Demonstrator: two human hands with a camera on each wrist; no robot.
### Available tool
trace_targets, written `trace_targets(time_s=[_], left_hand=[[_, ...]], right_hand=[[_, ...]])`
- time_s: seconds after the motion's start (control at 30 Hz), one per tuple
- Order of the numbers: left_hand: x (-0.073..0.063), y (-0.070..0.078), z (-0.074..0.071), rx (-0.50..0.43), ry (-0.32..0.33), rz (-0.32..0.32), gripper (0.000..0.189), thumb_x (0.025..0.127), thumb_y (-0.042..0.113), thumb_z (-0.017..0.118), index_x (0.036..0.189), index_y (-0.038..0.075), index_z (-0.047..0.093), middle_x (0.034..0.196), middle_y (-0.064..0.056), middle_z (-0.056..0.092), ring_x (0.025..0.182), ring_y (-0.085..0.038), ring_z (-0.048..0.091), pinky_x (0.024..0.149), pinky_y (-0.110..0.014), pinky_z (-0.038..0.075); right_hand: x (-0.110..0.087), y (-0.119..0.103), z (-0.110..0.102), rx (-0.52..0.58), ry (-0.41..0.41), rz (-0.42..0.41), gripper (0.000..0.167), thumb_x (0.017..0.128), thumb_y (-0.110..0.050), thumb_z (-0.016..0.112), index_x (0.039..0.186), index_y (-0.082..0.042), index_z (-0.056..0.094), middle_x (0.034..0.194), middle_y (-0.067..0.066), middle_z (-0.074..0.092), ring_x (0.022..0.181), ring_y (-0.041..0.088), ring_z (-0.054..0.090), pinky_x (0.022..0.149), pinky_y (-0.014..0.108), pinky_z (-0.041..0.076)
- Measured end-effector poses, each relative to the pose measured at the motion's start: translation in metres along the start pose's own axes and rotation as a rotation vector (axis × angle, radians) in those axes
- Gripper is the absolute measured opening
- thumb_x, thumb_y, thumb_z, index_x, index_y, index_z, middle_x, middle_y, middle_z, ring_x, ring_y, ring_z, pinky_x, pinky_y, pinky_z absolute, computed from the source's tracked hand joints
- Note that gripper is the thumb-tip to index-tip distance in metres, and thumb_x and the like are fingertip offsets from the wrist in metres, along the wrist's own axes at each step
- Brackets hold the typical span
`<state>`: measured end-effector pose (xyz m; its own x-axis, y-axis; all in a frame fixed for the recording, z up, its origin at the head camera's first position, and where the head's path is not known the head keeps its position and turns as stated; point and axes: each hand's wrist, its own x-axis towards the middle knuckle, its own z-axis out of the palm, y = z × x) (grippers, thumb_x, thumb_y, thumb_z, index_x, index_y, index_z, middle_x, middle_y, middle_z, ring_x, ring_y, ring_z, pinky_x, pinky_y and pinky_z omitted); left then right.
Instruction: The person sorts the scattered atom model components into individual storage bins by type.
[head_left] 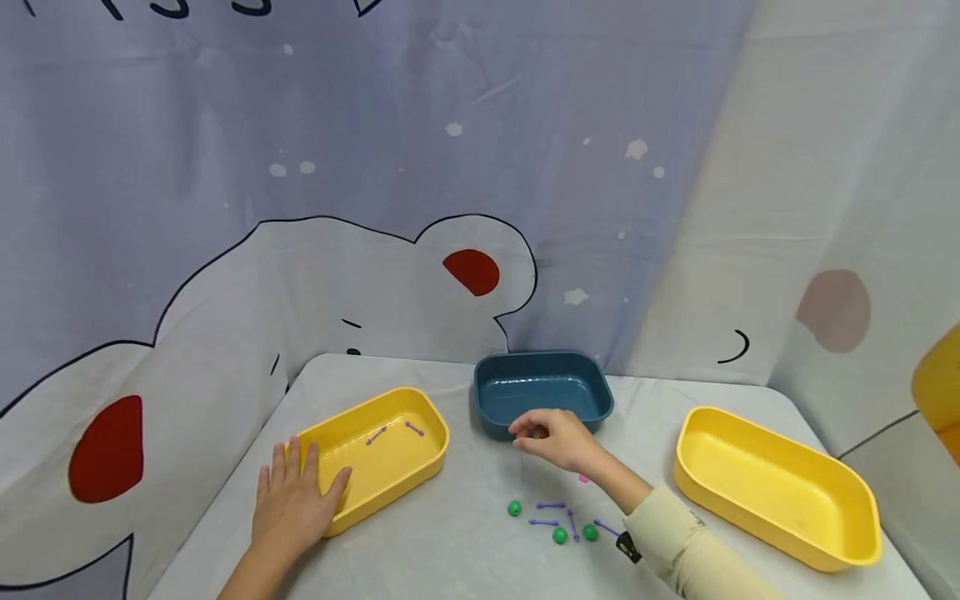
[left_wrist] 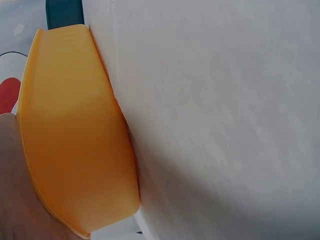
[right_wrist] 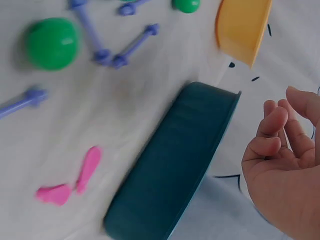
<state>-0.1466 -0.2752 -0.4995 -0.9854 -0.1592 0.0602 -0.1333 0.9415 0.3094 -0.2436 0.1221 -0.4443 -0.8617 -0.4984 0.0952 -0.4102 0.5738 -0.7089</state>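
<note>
The left tray (head_left: 375, 473), yellow, long and shallow with rounded corners, is set aslant on the white-covered table (head_left: 420, 554). Its near-left end is touched by the left hand (head_left: 295, 502), whose fingers are spread and laid over the rim, nothing being gripped. The blue tray (head_left: 543, 387), dark, glossy and smaller, is placed at the back of the table; its near rim is partly covered from view by the right hand (head_left: 558, 440), which is held above it with fingers loosely curled and thumb set apart from them. Nothing can be seen in its grasp.

In the left wrist view only the outer wall of the left tray is shown; its inside is seen from the head. By the right wrist view two bright pink pieces (right_wrist: 89, 169) are shown on the table near the blue tray, whereas from the head just a speck of pink is left visible beside the right forearm (head_left: 618, 483).

Three trays are counted, the third being the yellow right tray (head_left: 772, 492). Six thin purple sticks (head_left: 572, 525) with knobbed ends are seen: two in the left tray, four on the table. Three green balls (head_left: 560, 536) are scattered among those four.
</note>
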Motion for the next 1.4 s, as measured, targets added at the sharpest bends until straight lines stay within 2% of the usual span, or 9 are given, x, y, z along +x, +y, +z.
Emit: trace_targets(time_s=[0.33,0.6,0.77,1.0,1.2,1.4], left_hand=[[-0.001,0.001,-0.002,-0.009,-0.005,0.001,0.096,0.1,0.07,0.033,0.154,-0.01,0.028,0.161,-0.038,0.009,0.149,-0.056,0.003,0.117,-0.071,0.003],[0.0,0.001,-0.002,-0.006,-0.016,-0.004,0.096,0.1,0.07,0.035,0.154,-0.01,0.028,0.161,-0.038,0.009,0.149,-0.055,0.003,0.117,-0.071,0.002],[0.0,0.001,-0.002,-0.002,-0.016,-0.007,0.098,0.099,0.071,0.033,0.154,-0.01,0.027,0.161,-0.038,0.009,0.149,-0.055,0.002,0.117,-0.071,0.002],[-0.001,0.003,-0.002,0.002,-0.006,-0.004,0.094,0.1,0.068,0.037,0.154,-0.01,0.029,0.161,-0.038,0.01,0.149,-0.055,0.003,0.117,-0.071,0.002],[0.0,0.003,-0.002,0.002,-0.015,-0.011,0.097,0.099,0.07,0.034,0.154,-0.01,0.028,0.161,-0.038,0.009,0.149,-0.056,0.003,0.117,-0.071,0.002],[0.001,0.003,-0.002,0.001,-0.025,-0.015,0.096,0.1,0.069,0.035,0.154,-0.01,0.027,0.161,-0.038,0.008,0.149,-0.056,0.002,0.118,-0.07,0.001]], right_hand=[[-0.028,0.024,-0.013,0.035,0.007,0.036,0.013,0.093,-0.023,0.074,0.106,-0.017,0.076,0.089,-0.008,0.068,0.072,0.011,0.056,0.061,0.022,0.048],[-0.046,0.038,-0.021,0.085,-0.013,0.082,0.018,0.094,-0.021,0.074,0.108,-0.011,0.074,0.091,-0.003,0.068,0.065,0.012,0.056,0.053,0.023,0.046],[-0.06,0.047,-0.026,0.052,0.001,0.103,0.021,0.094,-0.02,0.074,0.109,-0.007,0.074,0.09,-0.004,0.068,0.071,0.01,0.055,0.058,0.022,0.048],[-0.082,0.057,-0.032,0.023,0.041,0.115,0.021,0.092,-0.023,0.076,0.107,-0.007,0.075,0.086,-0.006,0.067,0.07,0.005,0.053,0.06,0.02,0.046],[-0.099,0.065,-0.039,0.063,0.069,0.107,0.019,0.092,-0.017,0.075,0.106,-0.005,0.074,0.086,-0.004,0.067,0.068,0.004,0.051,0.056,0.019,0.043],[-0.113,0.069,-0.045,0.09,0.047,0.118,0.021,0.092,-0.018,0.076,0.107,-0.004,0.074,0.087,-0.003,0.067,0.067,0.004,0.051,0.055,0.019,0.043]])
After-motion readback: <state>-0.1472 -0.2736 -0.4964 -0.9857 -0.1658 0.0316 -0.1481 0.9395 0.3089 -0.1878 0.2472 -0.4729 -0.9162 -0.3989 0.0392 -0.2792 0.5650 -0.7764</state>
